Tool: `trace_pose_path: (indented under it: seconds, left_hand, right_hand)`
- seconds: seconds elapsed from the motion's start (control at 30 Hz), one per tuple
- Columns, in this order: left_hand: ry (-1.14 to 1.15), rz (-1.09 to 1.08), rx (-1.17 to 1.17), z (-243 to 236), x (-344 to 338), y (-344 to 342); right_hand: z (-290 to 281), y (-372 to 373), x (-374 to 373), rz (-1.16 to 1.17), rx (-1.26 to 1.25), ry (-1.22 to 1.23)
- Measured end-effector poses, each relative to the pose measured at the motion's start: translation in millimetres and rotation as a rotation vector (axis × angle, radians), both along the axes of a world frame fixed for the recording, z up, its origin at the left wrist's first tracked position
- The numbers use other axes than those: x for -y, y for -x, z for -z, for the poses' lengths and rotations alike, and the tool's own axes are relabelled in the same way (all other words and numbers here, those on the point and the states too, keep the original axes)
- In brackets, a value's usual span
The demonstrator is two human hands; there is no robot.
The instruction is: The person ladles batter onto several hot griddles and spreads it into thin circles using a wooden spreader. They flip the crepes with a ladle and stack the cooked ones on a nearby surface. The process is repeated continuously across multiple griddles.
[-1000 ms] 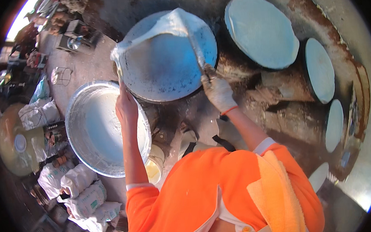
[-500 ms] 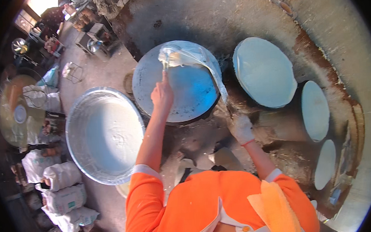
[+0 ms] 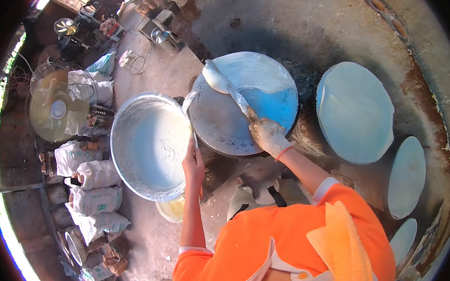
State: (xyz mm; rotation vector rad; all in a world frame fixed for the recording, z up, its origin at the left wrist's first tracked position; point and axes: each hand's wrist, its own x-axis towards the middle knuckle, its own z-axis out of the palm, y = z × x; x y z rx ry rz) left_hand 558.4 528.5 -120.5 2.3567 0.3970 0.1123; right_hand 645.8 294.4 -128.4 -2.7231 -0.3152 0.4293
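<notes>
The white-coated paddle (image 3: 238,99), over the round griddle (image 3: 209,128), should prove light and stiff but slippery — best held at its near end, where the gloved right hand (image 3: 269,134) grips it — while the left hand (image 3: 193,168) grasps 1 thin tool (image 3: 189,100) beside the basin (image 3: 119,160).

The plate (image 3: 219,123) looks smooth and metallic, the towel (image 3: 343,244) fuzzy.

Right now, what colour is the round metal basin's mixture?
White mixture, clearest in the head view.
</notes>
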Motion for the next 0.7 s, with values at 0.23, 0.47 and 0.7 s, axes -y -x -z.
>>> trace_pose_path:
  seconds: [0.23, 0.47, 0.7]
  left_hand:
    - [0.435, 0.101, 0.023, -14.4, 19.0, -121.3]
    - [-0.150, 0.242, 0.002, 43.7, 22.5, -104.2]
    - [-0.612, 0.270, -0.123, 33.3, -46.5, 5.4]
  right_hand:
    - [38.8, -30.9, 64.7, -0.010, 0.089, -0.108]
    - [56.6, -7.6, 63.6, -0.027, 0.324, -0.207]
    - [-11.0, 7.0, 25.5, -0.082, -0.018, -0.130]
